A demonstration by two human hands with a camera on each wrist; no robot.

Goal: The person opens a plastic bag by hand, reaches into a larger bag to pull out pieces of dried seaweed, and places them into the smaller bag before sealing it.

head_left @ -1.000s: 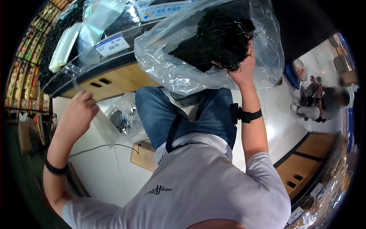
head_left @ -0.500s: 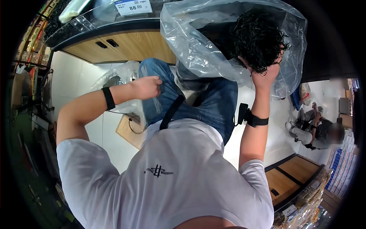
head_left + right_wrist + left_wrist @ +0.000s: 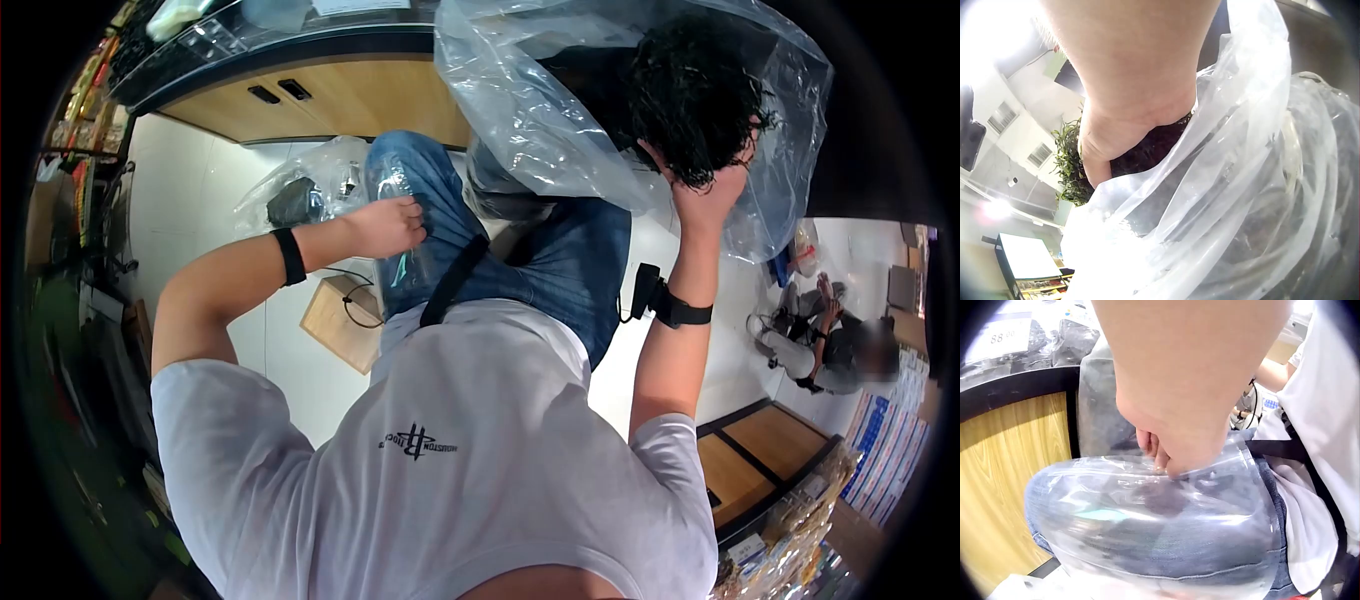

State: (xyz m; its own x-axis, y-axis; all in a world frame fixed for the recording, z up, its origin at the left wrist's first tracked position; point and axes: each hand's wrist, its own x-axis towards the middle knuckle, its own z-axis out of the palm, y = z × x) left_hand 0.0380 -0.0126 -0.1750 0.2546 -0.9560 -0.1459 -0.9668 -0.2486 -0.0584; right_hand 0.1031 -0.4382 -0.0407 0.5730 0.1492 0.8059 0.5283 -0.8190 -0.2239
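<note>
In the head view my right hand (image 3: 712,198) grips a big clump of dark, curly dried strands (image 3: 697,105) at the mouth of a large clear plastic bag (image 3: 530,125). The strands look greenish in the right wrist view, where folds of the large bag (image 3: 1229,194) hang beside the hand (image 3: 1110,140). Over the thigh, my left hand (image 3: 390,227) pinches a small clear plastic bag (image 3: 1166,540) by its upper edge. That bag hangs flat against the jeans, and the thumb is partly hidden in the left wrist view.
A wood-fronted display counter (image 3: 370,95) runs along the front. On the floor lie another clear bag (image 3: 290,200) with dark contents and a wooden box (image 3: 340,325) with a cable. Another person (image 3: 830,340) sits at the right, near a second cabinet (image 3: 765,450).
My left hand has come from the counter side, right and inward over the thigh, with the small bag. The clump in my right hand appears farther right as the head view shifted.
</note>
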